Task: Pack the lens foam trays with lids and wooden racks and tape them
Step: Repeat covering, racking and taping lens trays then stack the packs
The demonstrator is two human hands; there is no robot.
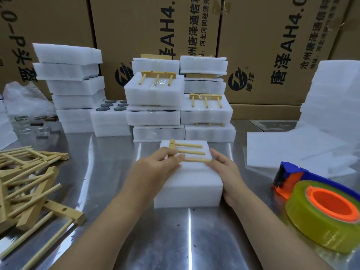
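While both hands work at mid-worktop, these hold:
Foam: white lidded foam tray block [188, 184] lies between the hands on the steel worktop [109, 191].
Rack: pale wooden rack [187, 152] with three dowels lies flat on the block's lid.
Left hand [155, 166]: fingers pinching the rack's crossbar end.
Right hand [227, 170]: flat, fingers loose, against the block's right edge, fingertips at the nearest dowel's tip.
Tape: one yellow roll on an orange-blue dispenser [319, 207], right.
Spare racks [29, 184]: jumbled pile, left.
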